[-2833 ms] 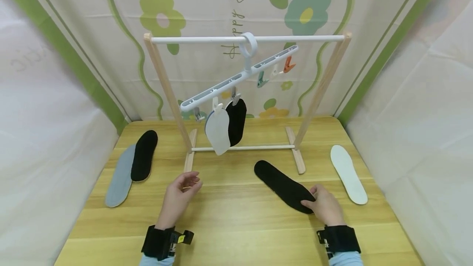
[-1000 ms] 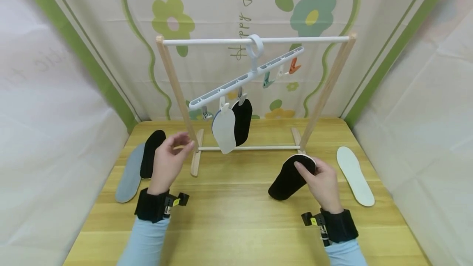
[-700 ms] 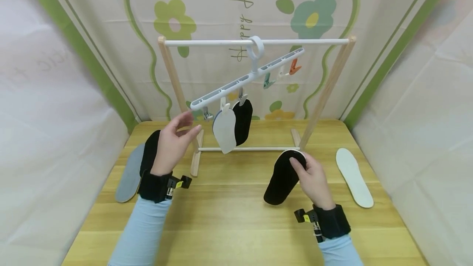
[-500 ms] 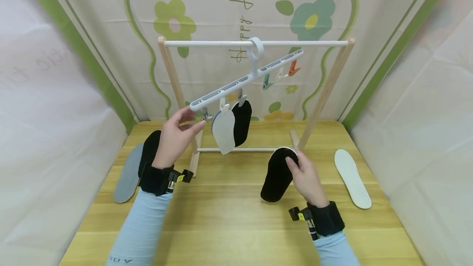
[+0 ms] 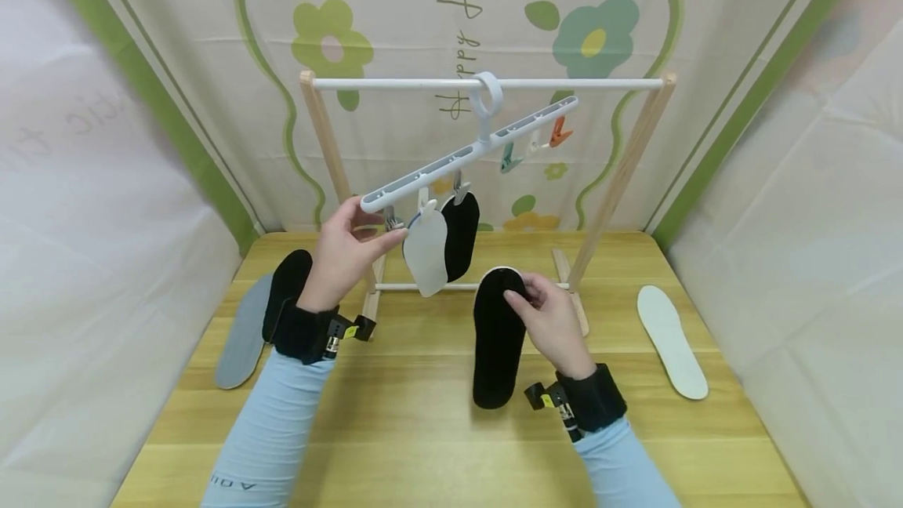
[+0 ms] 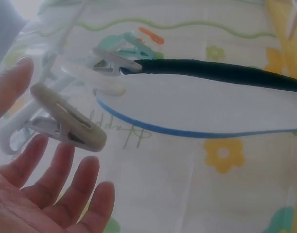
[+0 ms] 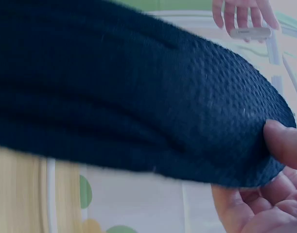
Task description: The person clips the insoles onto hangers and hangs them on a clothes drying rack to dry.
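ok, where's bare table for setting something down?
Biggest: table front, between left sleeve and right sleeve. Narrower: between rack's right foot and flat white insole. Crowded: table's left side, gray insole overlapped by a black one; left end of hanger, where left hand, clip and hanging insoles bunch up.

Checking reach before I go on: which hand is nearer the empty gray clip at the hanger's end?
Left. The left hand is open around the gray clip; the right hand is lower and farther right, pinching a black insole.
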The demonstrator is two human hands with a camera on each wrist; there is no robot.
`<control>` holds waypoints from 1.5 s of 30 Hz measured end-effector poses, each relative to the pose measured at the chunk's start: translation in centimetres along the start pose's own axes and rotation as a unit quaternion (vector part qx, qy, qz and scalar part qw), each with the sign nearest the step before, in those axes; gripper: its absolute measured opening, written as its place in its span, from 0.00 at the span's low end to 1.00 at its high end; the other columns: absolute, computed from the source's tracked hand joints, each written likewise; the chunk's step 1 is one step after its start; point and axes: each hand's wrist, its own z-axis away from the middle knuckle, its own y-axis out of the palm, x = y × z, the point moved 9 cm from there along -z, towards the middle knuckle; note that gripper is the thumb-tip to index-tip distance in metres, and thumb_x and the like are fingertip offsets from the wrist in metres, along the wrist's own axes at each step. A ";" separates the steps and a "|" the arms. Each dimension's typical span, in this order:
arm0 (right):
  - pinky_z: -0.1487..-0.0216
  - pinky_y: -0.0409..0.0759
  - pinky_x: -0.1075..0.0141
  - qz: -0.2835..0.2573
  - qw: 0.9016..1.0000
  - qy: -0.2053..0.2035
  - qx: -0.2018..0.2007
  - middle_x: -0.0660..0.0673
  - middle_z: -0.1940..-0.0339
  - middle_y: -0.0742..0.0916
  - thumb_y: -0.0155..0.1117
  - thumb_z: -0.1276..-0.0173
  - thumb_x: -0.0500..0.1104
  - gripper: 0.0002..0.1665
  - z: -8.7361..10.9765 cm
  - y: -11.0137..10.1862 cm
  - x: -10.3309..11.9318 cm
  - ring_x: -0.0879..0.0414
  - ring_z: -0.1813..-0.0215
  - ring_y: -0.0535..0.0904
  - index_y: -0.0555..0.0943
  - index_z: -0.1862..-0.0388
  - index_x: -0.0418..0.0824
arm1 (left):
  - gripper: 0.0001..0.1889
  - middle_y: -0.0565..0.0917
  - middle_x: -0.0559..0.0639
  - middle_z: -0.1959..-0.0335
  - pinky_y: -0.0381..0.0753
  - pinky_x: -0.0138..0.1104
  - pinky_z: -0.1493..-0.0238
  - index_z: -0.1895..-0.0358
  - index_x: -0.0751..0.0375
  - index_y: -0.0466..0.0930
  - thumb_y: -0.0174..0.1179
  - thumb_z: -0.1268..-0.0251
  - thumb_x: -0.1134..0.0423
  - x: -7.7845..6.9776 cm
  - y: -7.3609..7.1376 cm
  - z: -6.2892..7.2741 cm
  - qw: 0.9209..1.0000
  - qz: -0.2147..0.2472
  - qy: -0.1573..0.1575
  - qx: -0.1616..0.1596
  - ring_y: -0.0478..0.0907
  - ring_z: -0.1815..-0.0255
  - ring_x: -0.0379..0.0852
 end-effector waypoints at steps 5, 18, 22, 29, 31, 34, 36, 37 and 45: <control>0.59 0.81 0.66 -0.001 1.000 0.011 0.020 0.47 0.65 0.90 0.70 0.33 0.45 0.14 -0.9 1.8 0.4 0.56 0.63 0.85 0.83 0.55 0.38 | 0.33 0.80 0.54 0.49 0.78 0.45 0.42 0.36 0.60 0.71 0.74 0.44 0.55 -0.4 0.1 -0.3 1.000 -0.003 0.008 0.005 0.78 0.50 0.49; 0.57 0.82 0.61 0.002 0.999 -0.011 0.052 0.47 0.64 0.88 0.71 0.34 0.45 0.12 -3.8 5.6 2.6 0.55 0.62 0.83 0.86 0.57 0.38 | 0.27 0.86 0.52 0.60 0.82 0.40 0.52 0.50 0.61 0.82 0.74 0.46 0.46 -0.3 0.1 -0.7 0.999 -0.024 -0.027 0.002 0.84 0.57 0.45; 0.59 0.82 0.61 0.001 0.998 -0.024 0.065 0.47 0.66 0.88 0.71 0.33 0.44 0.10 -4.5 6.7 3.2 0.55 0.64 0.82 0.86 0.59 0.39 | 0.25 0.87 0.52 0.61 0.82 0.41 0.53 0.54 0.61 0.85 0.74 0.47 0.46 0.1 0.1 -0.7 0.999 0.001 -0.039 -0.009 0.85 0.57 0.46; 0.58 0.82 0.62 0.004 0.996 -0.034 0.084 0.48 0.66 0.88 0.70 0.33 0.43 0.08 -5.3 8.2 4.1 0.55 0.64 0.81 0.85 0.59 0.39 | 0.24 0.88 0.53 0.60 0.82 0.38 0.53 0.55 0.65 0.87 0.74 0.45 0.48 0.5 -0.4 -0.7 0.997 0.050 -0.034 -0.042 0.83 0.54 0.47; 0.58 0.82 0.62 -0.002 0.995 -0.033 0.089 0.48 0.66 0.88 0.70 0.33 0.42 0.08 -5.6 8.7 4.3 0.56 0.64 0.82 0.85 0.60 0.39 | 0.24 0.88 0.53 0.58 0.82 0.37 0.51 0.52 0.64 0.87 0.73 0.43 0.48 0.4 -0.5 -0.6 0.997 0.058 -0.028 -0.043 0.83 0.52 0.47; 0.58 0.81 0.63 -0.017 0.994 -0.038 0.099 0.47 0.67 0.88 0.71 0.34 0.41 0.07 -6.0 9.4 4.8 0.56 0.65 0.81 0.85 0.62 0.38 | 0.23 0.88 0.53 0.55 0.82 0.38 0.49 0.50 0.62 0.87 0.72 0.42 0.49 0.2 -0.6 -0.5 0.997 0.059 -0.019 -0.042 0.83 0.50 0.47; 0.60 0.80 0.64 -0.024 0.993 -0.043 0.105 0.47 0.68 0.88 0.71 0.34 0.40 0.06 -6.1 9.8 5.2 0.56 0.66 0.81 0.86 0.63 0.38 | 0.21 0.88 0.52 0.55 0.82 0.38 0.49 0.50 0.60 0.87 0.72 0.41 0.49 0.0 -0.8 -0.5 0.998 0.055 -0.013 -0.041 0.83 0.49 0.47; 0.60 0.80 0.64 -0.026 0.993 -0.047 0.108 0.47 0.68 0.88 0.71 0.34 0.41 0.07 -6.2 9.9 5.3 0.56 0.66 0.81 0.86 0.63 0.38 | 0.21 0.88 0.52 0.55 0.82 0.38 0.49 0.50 0.59 0.87 0.71 0.41 0.49 0.0 -0.8 -0.5 0.998 0.053 -0.010 -0.041 0.83 0.49 0.47; 0.61 0.80 0.64 -0.012 0.992 -0.052 0.116 0.49 0.68 0.88 0.71 0.34 0.41 0.06 -6.9 10.8 5.5 0.56 0.66 0.80 0.86 0.64 0.39 | 0.20 0.88 0.53 0.56 0.82 0.37 0.49 0.52 0.62 0.88 0.71 0.41 0.50 -0.3 -1.1 -0.5 0.998 0.045 -0.009 -0.041 0.83 0.50 0.46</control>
